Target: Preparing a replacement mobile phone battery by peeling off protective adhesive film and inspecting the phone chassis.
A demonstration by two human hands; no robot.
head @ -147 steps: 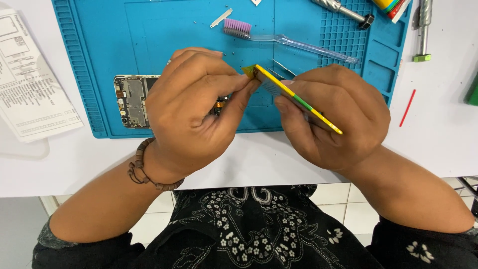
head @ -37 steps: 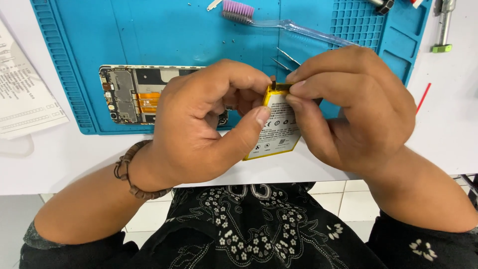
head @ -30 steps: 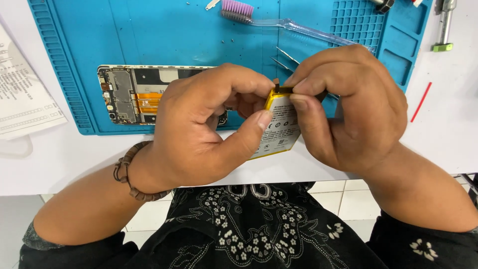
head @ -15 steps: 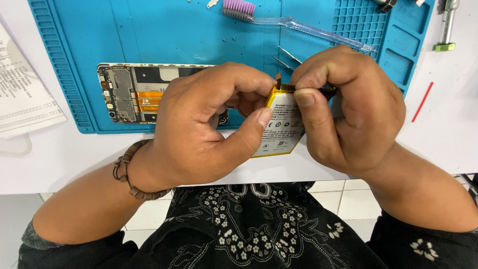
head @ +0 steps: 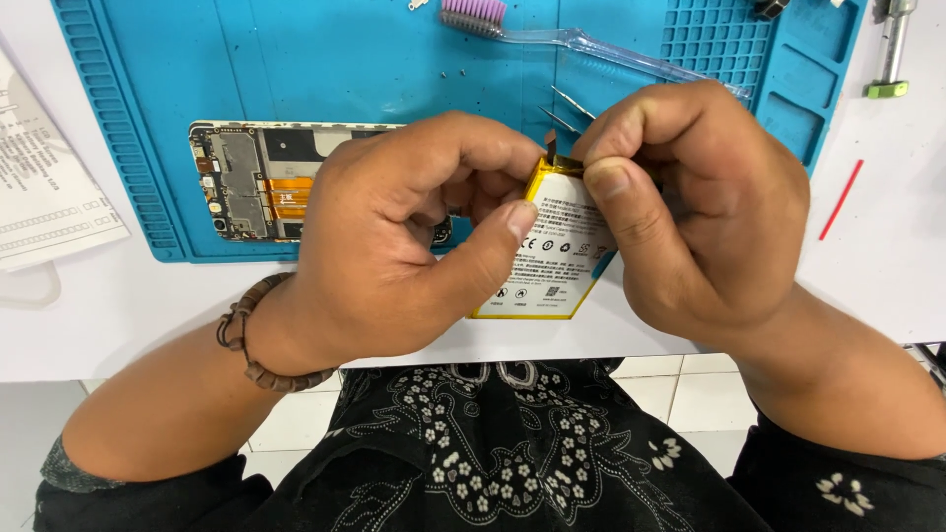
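Phone battery [head: 552, 258] between both hands; left hand [head: 394, 246], right hand [head: 690, 207] pinch it.

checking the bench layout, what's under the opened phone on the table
The opened phone lies on the blue mat, which sits on the white table. Its right part is hidden behind the left hand.

Both hands up close together over the worktop's near edge. Left hand [head: 394, 256] curled, thumb stretched out flat, wrist bent. Right hand [head: 690, 207] curled tighter, thumb and forefinger pinched shut, forearms angling in.
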